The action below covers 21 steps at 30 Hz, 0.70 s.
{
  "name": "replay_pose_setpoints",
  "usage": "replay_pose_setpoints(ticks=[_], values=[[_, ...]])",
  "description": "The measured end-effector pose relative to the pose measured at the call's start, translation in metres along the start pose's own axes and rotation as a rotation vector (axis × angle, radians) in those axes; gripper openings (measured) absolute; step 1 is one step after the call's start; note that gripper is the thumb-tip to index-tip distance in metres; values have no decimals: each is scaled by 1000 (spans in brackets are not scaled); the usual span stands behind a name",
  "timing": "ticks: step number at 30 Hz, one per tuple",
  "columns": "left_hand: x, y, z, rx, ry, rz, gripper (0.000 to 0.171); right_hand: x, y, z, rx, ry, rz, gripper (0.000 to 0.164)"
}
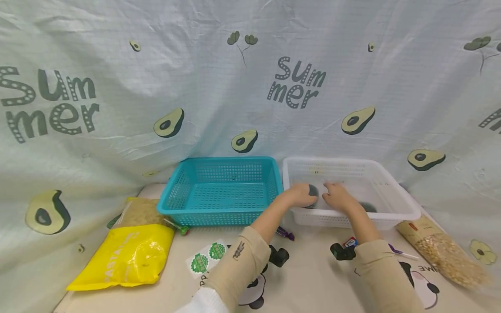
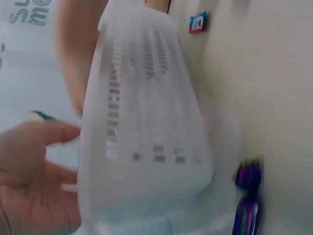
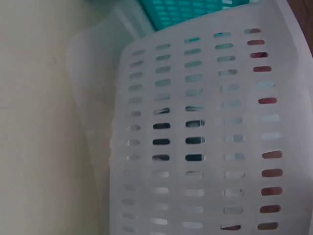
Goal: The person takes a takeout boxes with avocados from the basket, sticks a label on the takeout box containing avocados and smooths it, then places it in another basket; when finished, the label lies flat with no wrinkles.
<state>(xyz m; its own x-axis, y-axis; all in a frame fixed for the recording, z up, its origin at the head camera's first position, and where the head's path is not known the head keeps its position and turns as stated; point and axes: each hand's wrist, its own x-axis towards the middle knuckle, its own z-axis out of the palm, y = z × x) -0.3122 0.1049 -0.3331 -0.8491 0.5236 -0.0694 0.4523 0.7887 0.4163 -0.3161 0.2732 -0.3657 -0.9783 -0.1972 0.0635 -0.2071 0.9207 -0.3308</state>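
Observation:
My left hand (image 1: pixel 302 194) reaches over the front rim of the white plastic basket (image 1: pixel 405 201). In the left wrist view that hand (image 2: pixel 34 176) has its thumb and fingers apart, and the basket wall (image 2: pixel 146 191) hides the fingertips. A dark grey-green patch (image 1: pixel 313 190) shows at its fingers; I cannot tell whether it is a thing or the floor's print showing through. My right hand (image 1: pixel 338 196) is inside the basket too, a little to the right, thumb and index finger extended with nothing seen between them. The right wrist view shows only the slotted wall (image 3: pixel 210 147).
A teal basket (image 1: pixel 221 217) stands left of the white one. At far left lies a yellow pasta bag (image 1: pixel 135 256); at right, a bag of pale grains (image 1: pixel 446 248). Wrapped sweets, including a purple one (image 1: pixel 285 233) and a blue-red one (image 1: pixel 350 242), lie before the baskets.

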Motion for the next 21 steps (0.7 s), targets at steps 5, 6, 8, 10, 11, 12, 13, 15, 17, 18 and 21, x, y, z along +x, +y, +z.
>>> replay_pose_setpoints(ticks=[5, 6, 8, 10, 11, 12, 13, 15, 17, 18, 21], values=[[8, 19, 20, 165, 69, -173, 50, 4, 1, -1, 2, -40, 45, 48], [9, 21, 23, 189, 76, -210, 54, 5, 1, -2, 8, -45, 55, 48], [12, 23, 26, 218, 82, -257, 59, 5, 1, -3, 20, -53, 76, 48], [15, 23, 28, 205, 84, -280, 59, 6, 3, -2, 26, -58, 87, 48], [15, 23, 28, 206, 78, -279, 57, 6, 4, -2, 32, -60, 86, 48], [16, 22, 29, 203, 78, -268, 55, 7, 6, -2, 42, -65, 87, 48], [14, 22, 28, 184, 87, -254, 52, 7, 6, -2, 50, -67, 85, 48], [11, 20, 28, 108, 118, -223, 42, 8, 8, 0, 60, -62, 85, 48], [8, 17, 27, 27, 156, -175, 33, 8, 11, 0, 82, -44, 84, 48], [7, 15, 27, -13, 179, -150, 29, 8, 12, 0, 94, -31, 83, 48], [7, 10, 26, -103, 243, -93, 23, 7, 14, 0, 150, 28, 81, 48]])
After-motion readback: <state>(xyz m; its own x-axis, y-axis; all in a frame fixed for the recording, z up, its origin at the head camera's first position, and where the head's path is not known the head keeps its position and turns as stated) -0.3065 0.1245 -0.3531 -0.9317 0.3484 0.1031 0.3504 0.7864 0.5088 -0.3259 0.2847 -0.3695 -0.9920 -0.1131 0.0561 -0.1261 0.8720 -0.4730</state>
